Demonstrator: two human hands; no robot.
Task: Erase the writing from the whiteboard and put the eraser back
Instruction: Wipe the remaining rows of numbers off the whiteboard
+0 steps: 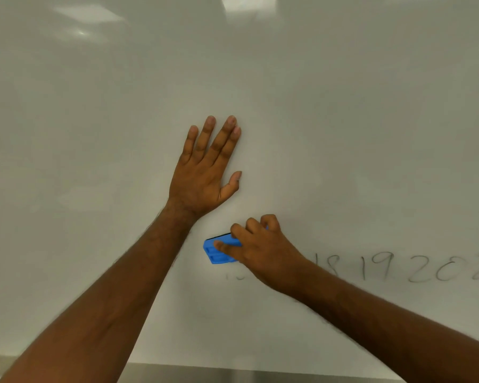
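The blue eraser (219,251) lies against the whiteboard (343,134), a little below the middle of the view, with a thin dark edge along its upper side. The right hand (263,250) grips it: the fingers are curled over its top and the thumb lies along its blue side. The eraser is at the left end of a row of handwritten numbers (426,268). To the right of the hand the numbers 18, 19 and 20 can be read, and further marks run out of the view. Just under the eraser only faint smudged traces (234,277) are seen.

The left hand (205,172) is above the eraser and apart from it. It rests flat on the board with straight fingers pointing up and the thumb held out to the side.

The board surface is white and glossy and fills almost the whole view. Bright ceiling light reflections (89,17) show near the top. Along the bottom runs a grey metal strip (233,374).
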